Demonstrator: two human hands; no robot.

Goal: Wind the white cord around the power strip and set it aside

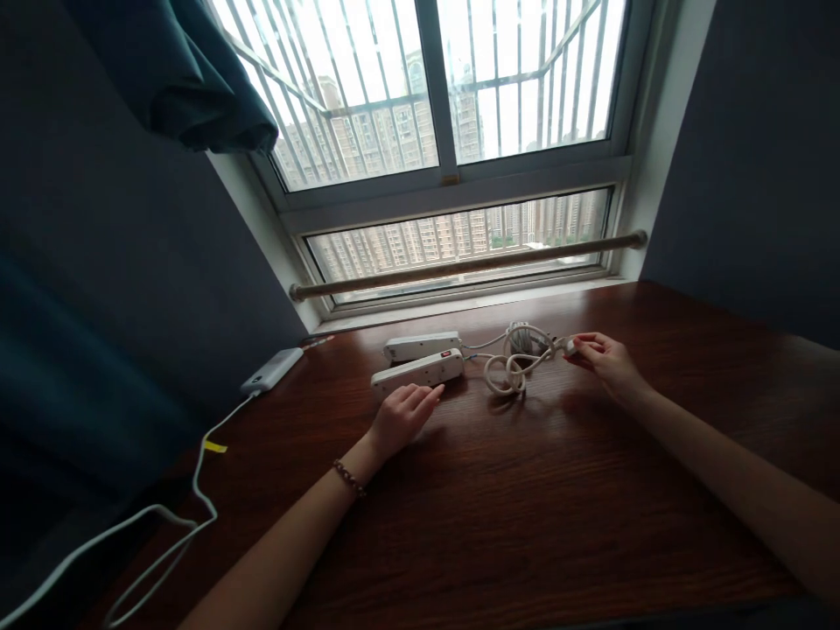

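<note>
Two white power strips lie roughly side by side on the brown table. My left hand [405, 416], with a beaded bracelet on its wrist, rests at the near side of the front power strip [417, 371]; its fingers are stretched out and it grips nothing I can see. The rear power strip [422, 346] is partly hidden behind the front one. To their right lies a loosely looped white cord [505, 376]. My right hand [607, 366] pinches a white plug [570, 347] at the cord's right end. Behind the loops sits a bundled grey-white cord [519, 338].
A white power bank-like box [271, 371] stands at the table's left edge, with a white cable [198, 472] running from it toward me. Beyond the wooden tabletop [525, 507] are a window rail [472, 265] and a barred window. Teal curtain [190, 87] hangs at the left.
</note>
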